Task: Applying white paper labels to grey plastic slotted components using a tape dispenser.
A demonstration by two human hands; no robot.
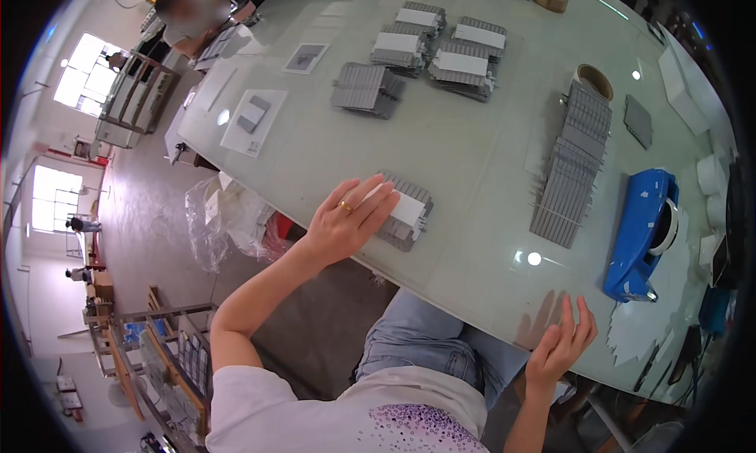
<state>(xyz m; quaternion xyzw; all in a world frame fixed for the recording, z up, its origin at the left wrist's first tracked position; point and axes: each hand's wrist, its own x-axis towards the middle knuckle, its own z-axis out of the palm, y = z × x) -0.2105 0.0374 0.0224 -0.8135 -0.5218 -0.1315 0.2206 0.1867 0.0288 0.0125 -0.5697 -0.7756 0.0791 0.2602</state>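
Observation:
My left hand (346, 220) lies with its fingers stretched out over a small stack of thin grey strips (403, 239) near the table's front edge. A white paper band (407, 209) crosses the top of that stack, and my fingers cover its left part. Over the front edge at the right, my right hand (561, 347) is raised with its fingers apart and nothing in them. It is nearest to a blue tape dispenser (639, 236). Farther back are several grey stacks with white bands (462, 64) and one stack without a band (366, 89).
A long row of grey pieces (568, 189) runs along the right, with a tape roll (594, 81) at its far end. A single grey piece (638, 122) lies beside it. Bagged plastic (224, 217) hangs by the left edge. Another person (193, 27) sits at the far left.

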